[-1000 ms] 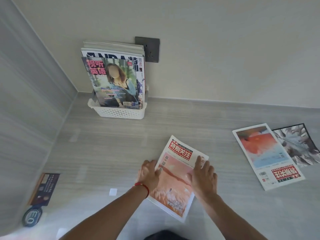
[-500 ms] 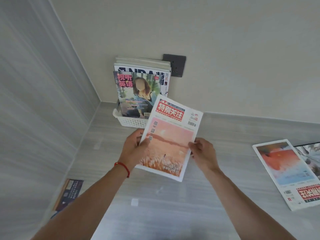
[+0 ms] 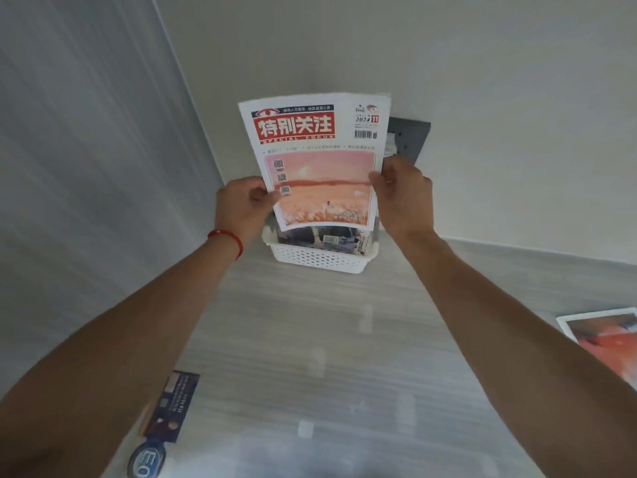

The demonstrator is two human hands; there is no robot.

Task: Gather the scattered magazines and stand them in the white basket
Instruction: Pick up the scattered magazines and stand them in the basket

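Looks like someone's home: plain cream wall (image 3: 482, 81) with a grey socket plate (image 3: 412, 139), wood-look countertop (image 3: 310, 339), magazines around.

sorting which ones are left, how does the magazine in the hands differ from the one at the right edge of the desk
The held magazine stands upright in the air above the white basket; the desk magazine lies flat on the desk.
The held magazine is gripped at its sides by the left hand and right hand; the desk magazine is untouched.
The held magazine shows its whole cover with a red title block; the desk magazine is cut off by the frame edge.
Both have a white border around a reddish picture.
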